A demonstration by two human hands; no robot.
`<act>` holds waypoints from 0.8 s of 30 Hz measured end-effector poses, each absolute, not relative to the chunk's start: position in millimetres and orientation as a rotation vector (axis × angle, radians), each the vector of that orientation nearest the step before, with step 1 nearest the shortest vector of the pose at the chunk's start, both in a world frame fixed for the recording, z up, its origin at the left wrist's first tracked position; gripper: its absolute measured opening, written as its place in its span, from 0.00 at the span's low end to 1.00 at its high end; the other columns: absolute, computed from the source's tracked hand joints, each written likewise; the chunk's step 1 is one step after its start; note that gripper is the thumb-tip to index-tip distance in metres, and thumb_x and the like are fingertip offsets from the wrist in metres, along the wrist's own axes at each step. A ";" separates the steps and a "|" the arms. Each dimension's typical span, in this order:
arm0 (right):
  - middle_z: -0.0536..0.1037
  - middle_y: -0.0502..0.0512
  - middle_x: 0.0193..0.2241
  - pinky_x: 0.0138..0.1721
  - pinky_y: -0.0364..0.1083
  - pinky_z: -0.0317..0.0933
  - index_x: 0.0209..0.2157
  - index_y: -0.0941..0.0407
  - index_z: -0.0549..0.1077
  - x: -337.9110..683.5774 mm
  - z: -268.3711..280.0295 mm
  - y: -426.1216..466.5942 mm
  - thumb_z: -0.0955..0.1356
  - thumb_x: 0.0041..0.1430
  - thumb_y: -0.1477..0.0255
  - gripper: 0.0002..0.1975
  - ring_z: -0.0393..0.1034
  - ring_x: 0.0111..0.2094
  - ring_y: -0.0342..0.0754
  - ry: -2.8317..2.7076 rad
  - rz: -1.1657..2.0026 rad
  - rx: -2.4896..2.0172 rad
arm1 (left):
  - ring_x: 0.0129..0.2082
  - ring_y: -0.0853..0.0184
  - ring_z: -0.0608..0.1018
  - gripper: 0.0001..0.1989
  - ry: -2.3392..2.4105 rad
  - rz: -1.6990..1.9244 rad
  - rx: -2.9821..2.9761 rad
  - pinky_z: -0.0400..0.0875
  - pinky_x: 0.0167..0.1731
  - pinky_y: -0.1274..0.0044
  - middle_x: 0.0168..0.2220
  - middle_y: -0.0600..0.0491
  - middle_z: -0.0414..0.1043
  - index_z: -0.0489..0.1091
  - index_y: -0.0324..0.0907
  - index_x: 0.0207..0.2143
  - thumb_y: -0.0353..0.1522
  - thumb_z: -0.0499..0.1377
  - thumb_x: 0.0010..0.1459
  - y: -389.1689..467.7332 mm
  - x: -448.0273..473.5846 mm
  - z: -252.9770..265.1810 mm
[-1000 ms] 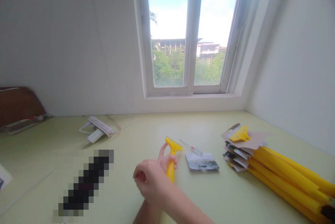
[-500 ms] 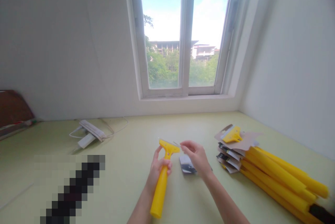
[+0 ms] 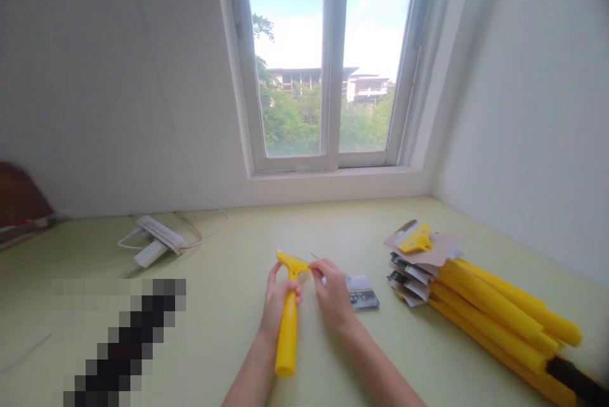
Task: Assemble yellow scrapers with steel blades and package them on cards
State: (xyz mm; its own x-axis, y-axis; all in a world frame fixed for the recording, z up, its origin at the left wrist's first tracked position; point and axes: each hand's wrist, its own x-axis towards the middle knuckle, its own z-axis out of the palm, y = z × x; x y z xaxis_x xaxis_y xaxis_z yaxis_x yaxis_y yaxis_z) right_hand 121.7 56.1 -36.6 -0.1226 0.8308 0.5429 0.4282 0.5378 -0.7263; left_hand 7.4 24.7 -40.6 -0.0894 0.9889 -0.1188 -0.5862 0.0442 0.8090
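My left hand is wrapped round the neck of a yellow scraper, whose head points away from me and whose thick handle points towards me. A thin light blade edge shows along the far side of the head. My right hand is pinched closed at the right end of the head, with the fingertips touching or very near it. From its fingers sticks the tip of a thin grey metal piece; the rest is hidden. Behind that hand, a small printed packet lies on the table, partly covered.
On the right lies a stack of yellow-handled scrapers with cardboard sleeves on their heads. A white power strip with a plug and cables sits at the back left. A pixelated dark patch covers the front left of the pale green table.
My right hand has moved left and closer to the scraper head, uncovering more of the packet. The left hand still holds the scraper. The camera view has shifted slightly.
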 end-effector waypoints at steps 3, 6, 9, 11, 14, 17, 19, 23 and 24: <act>0.73 0.54 0.25 0.32 0.42 0.57 0.27 0.58 0.72 131.3 -36.6 55.8 0.59 0.52 0.78 0.11 0.65 0.28 0.44 -1.764 0.530 -1.079 | 0.14 0.77 0.63 0.33 0.901 1.532 0.619 0.57 0.17 0.86 0.17 0.60 0.63 0.47 0.43 0.51 0.27 0.55 0.42 27.2 0.3 -41.8; 0.73 0.53 0.23 0.31 0.42 0.57 0.27 0.58 0.73 147.1 -35.1 54.3 0.60 0.49 0.78 0.10 0.64 0.25 0.43 -1.900 0.638 -1.088 | 0.14 0.78 0.63 0.34 0.891 1.537 0.585 0.57 0.17 0.86 0.19 0.59 0.65 0.46 0.44 0.52 0.27 0.56 0.41 26.5 -3.9 -41.0; 0.71 0.51 0.22 0.28 0.40 0.56 0.28 0.59 0.73 155.1 -34.9 51.8 0.63 0.44 0.79 0.09 0.63 0.23 0.41 -2.061 0.739 -1.061 | 0.13 0.78 0.63 0.35 0.891 1.541 0.601 0.56 0.16 0.86 0.17 0.60 0.64 0.46 0.45 0.52 0.27 0.56 0.41 25.1 -3.1 -40.1; 0.70 0.51 0.23 0.27 0.39 0.55 0.28 0.59 0.73 154.6 -35.9 50.2 0.64 0.41 0.80 0.10 0.62 0.24 0.41 -2.121 0.730 -1.055 | 0.13 0.78 0.63 0.35 0.897 1.532 0.604 0.56 0.16 0.86 0.16 0.61 0.63 0.45 0.44 0.52 0.27 0.56 0.41 24.7 -2.2 -39.7; 0.69 0.50 0.23 0.27 0.38 0.53 0.25 0.58 0.72 149.9 -37.9 47.7 0.62 0.42 0.82 0.10 0.62 0.25 0.41 -2.186 0.643 -1.079 | 0.13 0.77 0.64 0.36 0.900 1.523 0.591 0.57 0.16 0.86 0.17 0.60 0.64 0.45 0.44 0.52 0.27 0.57 0.40 25.3 -2.8 -40.2; 0.69 0.51 0.22 0.28 0.38 0.53 0.21 0.59 0.69 145.3 -39.3 45.0 0.59 0.43 0.85 0.11 0.62 0.26 0.41 -2.262 0.564 -1.127 | 0.13 0.77 0.64 0.37 0.913 1.500 0.582 0.57 0.16 0.85 0.17 0.60 0.64 0.45 0.45 0.52 0.28 0.58 0.39 27.3 -4.7 -42.2; 0.69 0.52 0.24 0.29 0.39 0.53 0.22 0.59 0.67 141.7 -39.9 43.2 0.57 0.43 0.86 0.12 0.63 0.27 0.42 -2.328 0.475 -1.186 | 0.13 0.77 0.64 0.39 0.917 1.487 0.575 0.57 0.16 0.85 0.18 0.59 0.65 0.45 0.45 0.53 0.28 0.58 0.38 28.7 -5.7 -44.2; 0.69 0.58 0.29 0.32 0.43 0.55 0.28 0.61 0.67 129.1 -41.9 40.7 0.57 0.41 0.89 0.15 0.63 0.32 0.48 -2.537 0.044 -1.319 | 0.13 0.77 0.64 0.40 0.899 1.476 0.585 0.58 0.16 0.85 0.17 0.59 0.65 0.44 0.45 0.53 0.28 0.58 0.38 30.6 -6.3 -47.3; 0.69 0.60 0.30 0.33 0.45 0.55 0.29 0.61 0.67 125.5 -42.6 40.5 0.57 0.41 0.89 0.15 0.62 0.33 0.49 -2.574 -0.051 -1.334 | 0.13 0.77 0.64 0.40 0.893 1.468 0.590 0.57 0.16 0.85 0.17 0.59 0.65 0.43 0.45 0.53 0.28 0.58 0.38 30.8 -6.2 -47.6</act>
State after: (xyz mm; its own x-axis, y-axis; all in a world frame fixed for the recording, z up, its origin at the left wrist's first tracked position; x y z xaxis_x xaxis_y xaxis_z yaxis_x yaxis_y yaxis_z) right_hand 125.5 40.5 -42.6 -0.5537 0.8007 0.2285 0.8091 0.5822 -0.0794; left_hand -6.2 30.8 -47.6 -0.1123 0.9823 -0.1501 -0.5855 0.0566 0.8087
